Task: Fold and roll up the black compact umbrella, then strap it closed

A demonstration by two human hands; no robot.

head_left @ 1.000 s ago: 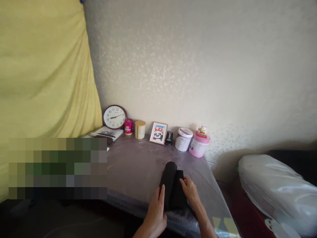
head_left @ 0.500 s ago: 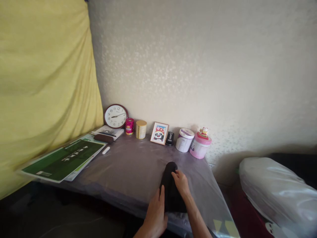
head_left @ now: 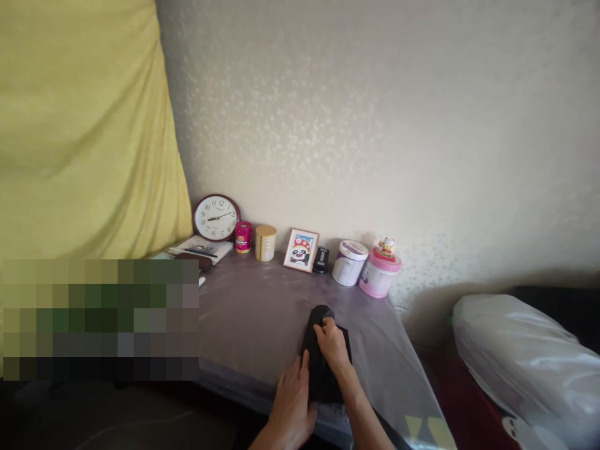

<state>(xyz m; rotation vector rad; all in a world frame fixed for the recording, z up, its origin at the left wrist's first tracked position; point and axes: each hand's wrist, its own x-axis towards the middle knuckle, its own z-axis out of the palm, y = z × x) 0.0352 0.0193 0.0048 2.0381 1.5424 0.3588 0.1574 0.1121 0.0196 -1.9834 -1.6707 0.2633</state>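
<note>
A long black piece, apparently folded cloth point(head_left: 323, 384), lies near the front right of the table; its exact kind is too dark to make out. My left hand point(head_left: 293, 394) rests along its left side, fingers stretched out and the index finger pointing up beside the edge. Over its upper part, my right hand point(head_left: 332, 342) is closed, with thumb and fingertips pinching the black material. A rounded end of it sticks out beyond those fingers, and a dark corner shows right of the hand. My forearm and wrist partly hide the lower right side.
Along the back of the covered table point(head_left: 253, 312) stand a clock point(head_left: 216, 217), a pink can point(head_left: 243, 237), a yellow-lidded tin point(head_left: 265, 244), a panda picture frame point(head_left: 300, 250) and two round tubs point(head_left: 350, 265). A plastic-covered bundle point(head_left: 520, 350) sits at right. Pixelation covers the lower left.
My right hand has shifted slightly left across the black cloth, and a dark corner now shows beside it. My left hand stays nearly in place. The lower left has become pixelated.
</note>
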